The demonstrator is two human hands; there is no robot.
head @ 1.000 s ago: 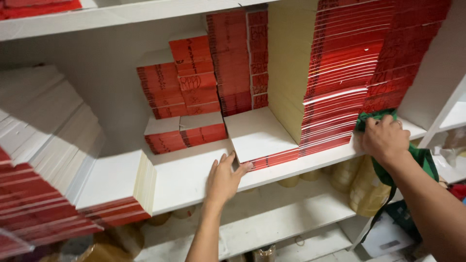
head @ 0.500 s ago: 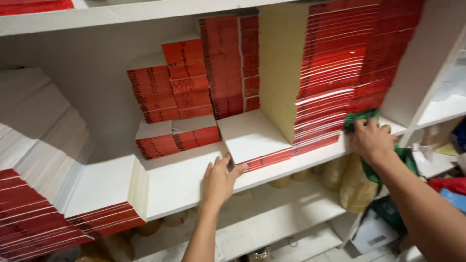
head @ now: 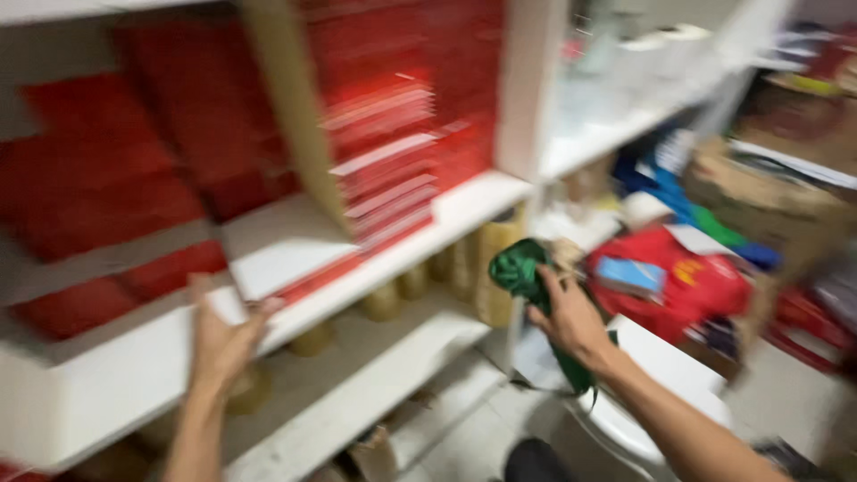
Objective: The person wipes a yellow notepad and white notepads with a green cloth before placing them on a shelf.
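right hand (head: 571, 312) grips a green cloth (head: 518, 268) below the white shelf (head: 464, 210); left hand (head: 221, 335), fingers spread, is at the shelf edge and could knock the red stacks (head: 393, 178) loose

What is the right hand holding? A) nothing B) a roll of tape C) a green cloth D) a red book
C: the right hand is closed around a bunched green cloth, held in front of the white shelf, apart from the red stacks on it.
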